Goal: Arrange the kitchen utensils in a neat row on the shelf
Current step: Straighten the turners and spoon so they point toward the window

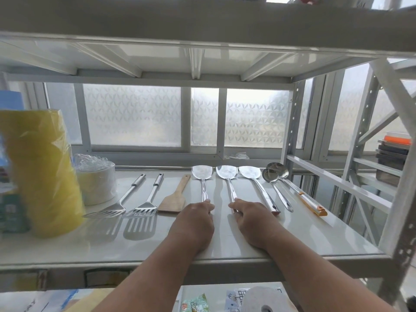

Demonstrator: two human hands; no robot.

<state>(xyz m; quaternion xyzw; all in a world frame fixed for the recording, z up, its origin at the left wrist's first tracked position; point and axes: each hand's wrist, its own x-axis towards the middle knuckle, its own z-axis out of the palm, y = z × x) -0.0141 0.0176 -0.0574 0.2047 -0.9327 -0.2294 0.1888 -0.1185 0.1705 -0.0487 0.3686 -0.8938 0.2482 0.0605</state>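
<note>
On the white shelf (pixel 225 246) several utensils lie side by side. From the left: a slotted steel turner (pixel 126 199), a second slotted turner (pixel 148 199), a wooden spatula (pixel 175 198), three steel spatulas with blades at the back (pixel 202 174) (pixel 227 173) (pixel 249 173), a steel ladle (pixel 270 176) and an orange-handled ladle (pixel 292 188). My left hand (pixel 195 219) rests over the handle end of the first steel spatula. My right hand (pixel 249 218) covers the handle end of the second. How tightly the fingers grip is hidden.
A tall yellow wrapped stack (pixel 42 172) and a wrapped pack of white bowls (pixel 96 183) stand at the shelf's left. A frosted window is behind. Shelf posts (pixel 290 124) rise at the right, with stacked boxes (pixel 394 154) beyond. A paper roll (pixel 263 300) lies on the shelf below.
</note>
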